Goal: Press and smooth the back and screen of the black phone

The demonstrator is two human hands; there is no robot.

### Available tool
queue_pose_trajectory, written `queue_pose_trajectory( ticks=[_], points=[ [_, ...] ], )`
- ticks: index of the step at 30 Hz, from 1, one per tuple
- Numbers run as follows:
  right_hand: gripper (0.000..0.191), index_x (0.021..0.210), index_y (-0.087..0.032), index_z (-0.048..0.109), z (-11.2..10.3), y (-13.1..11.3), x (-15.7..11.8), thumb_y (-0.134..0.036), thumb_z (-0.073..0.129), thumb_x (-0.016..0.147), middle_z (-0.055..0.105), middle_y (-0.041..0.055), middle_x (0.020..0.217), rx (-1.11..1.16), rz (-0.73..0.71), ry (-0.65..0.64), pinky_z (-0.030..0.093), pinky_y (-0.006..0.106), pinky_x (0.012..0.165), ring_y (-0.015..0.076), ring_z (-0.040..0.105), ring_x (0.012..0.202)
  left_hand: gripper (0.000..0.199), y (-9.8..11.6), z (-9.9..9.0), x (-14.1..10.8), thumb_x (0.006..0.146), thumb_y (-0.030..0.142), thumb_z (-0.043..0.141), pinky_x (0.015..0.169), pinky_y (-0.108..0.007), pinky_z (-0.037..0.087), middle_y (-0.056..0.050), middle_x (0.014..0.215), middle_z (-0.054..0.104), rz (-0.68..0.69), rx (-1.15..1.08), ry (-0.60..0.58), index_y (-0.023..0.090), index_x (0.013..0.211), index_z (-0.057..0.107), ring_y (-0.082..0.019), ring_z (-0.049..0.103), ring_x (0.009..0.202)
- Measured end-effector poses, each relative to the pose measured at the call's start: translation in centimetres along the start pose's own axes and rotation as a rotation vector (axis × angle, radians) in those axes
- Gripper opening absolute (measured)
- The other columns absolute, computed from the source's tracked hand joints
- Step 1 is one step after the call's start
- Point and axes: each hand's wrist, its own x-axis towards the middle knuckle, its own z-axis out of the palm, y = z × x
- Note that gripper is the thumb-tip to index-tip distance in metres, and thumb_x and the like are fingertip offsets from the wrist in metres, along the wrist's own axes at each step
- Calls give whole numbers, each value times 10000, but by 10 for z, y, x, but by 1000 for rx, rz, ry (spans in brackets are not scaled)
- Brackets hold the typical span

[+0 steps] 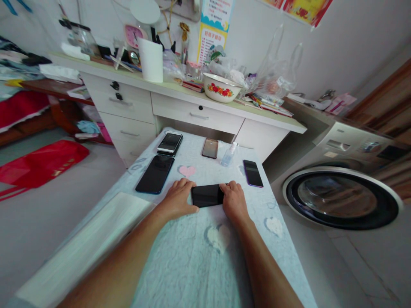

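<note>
Black glossy rectangular phone (207, 195), heart-patterned tablecloth (183, 256)

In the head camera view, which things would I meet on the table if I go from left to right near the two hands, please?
Large dark phone → left hand → black phone held between the hands → right hand → purple-edged phone.

We can read 好孩子 on the yellow-edged lower pt of the wall poster (212, 40). Smaller txt there, gold chars on the red bag (45, 164) & washer (348, 139) markings: too small/blurry for us.
</note>
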Motion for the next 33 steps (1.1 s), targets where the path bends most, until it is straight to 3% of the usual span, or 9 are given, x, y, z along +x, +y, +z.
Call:
queue_pose_trajectory(
  ticks=[12, 27, 33],
  points=[
    [343, 1051, -232, 681, -1, 7, -1, -86, 434, 864, 544, 80, 920, -14, 62, 19, 304, 278, 781, 205, 438, 854, 655, -1, 0, 0, 582, 389, 713, 976, -378, 380, -80, 1194, 482, -6, 1, 8, 225, 1177, 493, -295, 452, 1131],
    [301, 988, -213, 695, -2, 6, -1, -97, 445, 867, 547, 81, 887, -5, 34, 39, 308, 275, 779, 197, 449, 843, 658, 0, 0, 1, 588, 389, 708, 978, -376, 384, -81, 1202, 481, 2, 11, 3, 214, 1185, 492, -290, 453, 1125],
    [334, 1069, -236, 684, -1, 7, -1, -105, 442, 878, 551, 78, 894, 10, 19, 39, 309, 274, 781, 198, 458, 863, 665, 1, 0, 0, 591, 389, 711, 977, -381, 385, -95, 1196, 483, 0, 19, 8, 191, 1188, 497, -293, 454, 1120]
  ],
)
